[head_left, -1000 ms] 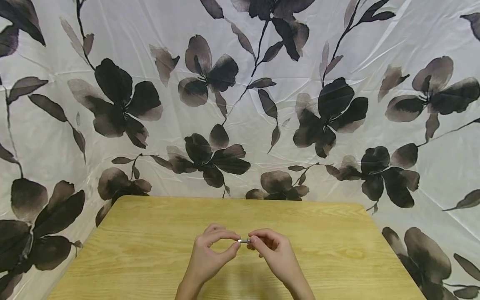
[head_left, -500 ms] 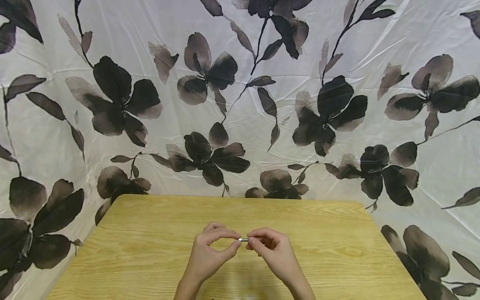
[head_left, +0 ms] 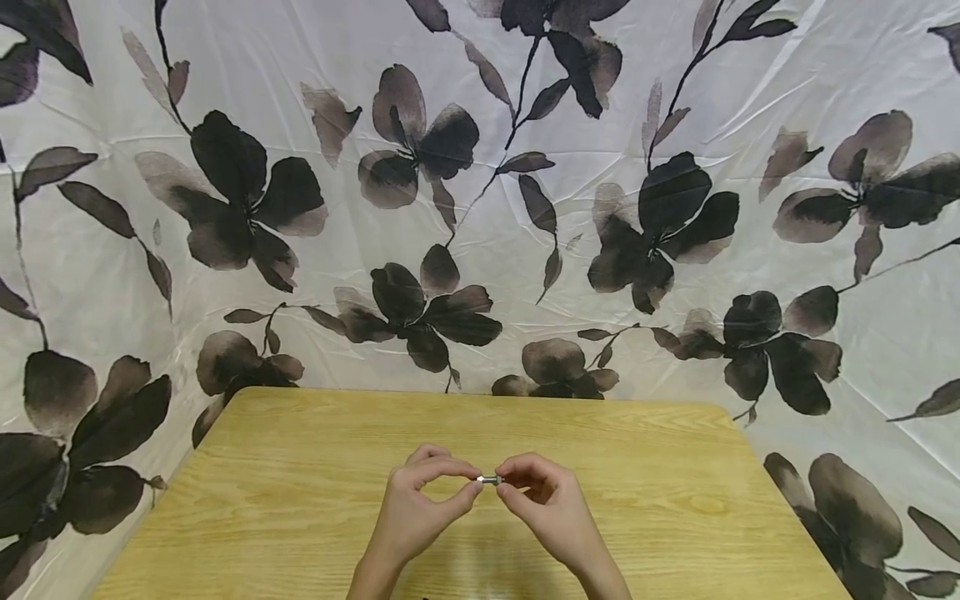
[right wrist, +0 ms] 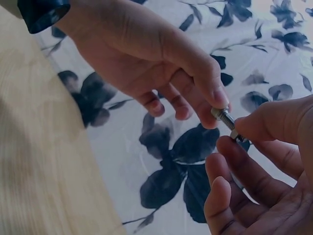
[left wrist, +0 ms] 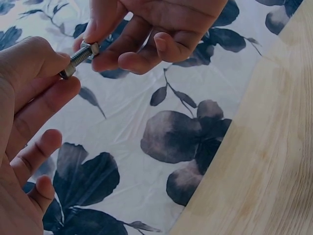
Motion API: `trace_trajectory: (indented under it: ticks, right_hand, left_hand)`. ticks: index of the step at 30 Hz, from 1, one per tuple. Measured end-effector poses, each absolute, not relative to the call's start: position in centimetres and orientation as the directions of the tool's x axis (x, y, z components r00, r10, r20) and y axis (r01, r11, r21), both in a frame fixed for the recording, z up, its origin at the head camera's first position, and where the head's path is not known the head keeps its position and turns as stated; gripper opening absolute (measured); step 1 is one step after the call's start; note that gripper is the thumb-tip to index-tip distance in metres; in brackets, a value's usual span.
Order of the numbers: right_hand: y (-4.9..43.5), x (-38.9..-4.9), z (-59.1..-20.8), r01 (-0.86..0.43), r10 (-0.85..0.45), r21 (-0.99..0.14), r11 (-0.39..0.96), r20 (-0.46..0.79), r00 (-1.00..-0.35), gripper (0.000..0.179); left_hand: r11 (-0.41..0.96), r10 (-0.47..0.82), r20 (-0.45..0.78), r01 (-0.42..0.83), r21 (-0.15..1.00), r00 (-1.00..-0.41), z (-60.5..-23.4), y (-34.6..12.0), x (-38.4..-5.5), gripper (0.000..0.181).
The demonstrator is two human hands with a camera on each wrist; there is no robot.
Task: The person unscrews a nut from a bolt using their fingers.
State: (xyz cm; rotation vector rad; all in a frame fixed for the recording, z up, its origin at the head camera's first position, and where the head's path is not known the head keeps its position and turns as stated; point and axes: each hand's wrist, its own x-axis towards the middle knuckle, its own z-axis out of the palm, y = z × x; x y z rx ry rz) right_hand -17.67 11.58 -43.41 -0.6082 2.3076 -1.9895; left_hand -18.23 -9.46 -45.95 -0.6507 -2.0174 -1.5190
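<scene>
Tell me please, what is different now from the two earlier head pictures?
The fingers of the right hand have parted slightly, and that end of the bolt now shows between them. No clear release is visible. The left hand stays where it was, pinching the bolt's other end.

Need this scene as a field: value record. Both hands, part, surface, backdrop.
left hand: pinches one end of the bolt, thumb against fingertip
right hand: pinches the opposite end
part: metal bolt, threaded shank showing between the hands, thicker piece at each end
part position: held above the table, roughly level in head view
surface: wood-grain table
backdrop: pale fabric with dark floral print
</scene>
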Motion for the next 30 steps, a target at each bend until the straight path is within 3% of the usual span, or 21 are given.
trace_trajectory:
  ticks: [9, 18, 24, 30]
  right_hand:
    - [11.63, -17.77, -43.40, -0.302, -0.322, -0.952, 0.043, 0.273, -0.906, 0.018]
    - [11.51, -18.00, -43.03, -0.168, -0.210, -0.977, 0.132, 0.138, -0.968, 0.024]
    - [11.50, -17.92, -42.89, -0.138, -0.242, -0.979, 0.147, 0.100, -0.965, 0.026]
    - [11.55, -17.85, -43.07, -0.152, -0.289, -0.982, 0.111, 0.114, -0.950, 0.026]
  left_hand:
    - [0.242, 0.048, 0.652, 0.642, 0.728, -0.757, -45.81, -9.31, -18.17, 0.019]
    - [0.238, 0.049, 0.661, 0.651, 0.720, -0.749, -45.82, -9.42, -18.34, 0.019]
    - [0.243, 0.081, 0.684, 0.680, 0.692, -0.725, -45.82, -9.32, -18.58, 0.016]
    - [0.258, 0.075, 0.671, 0.664, 0.701, -0.738, -45.82, -9.39, -18.41, 0.019]
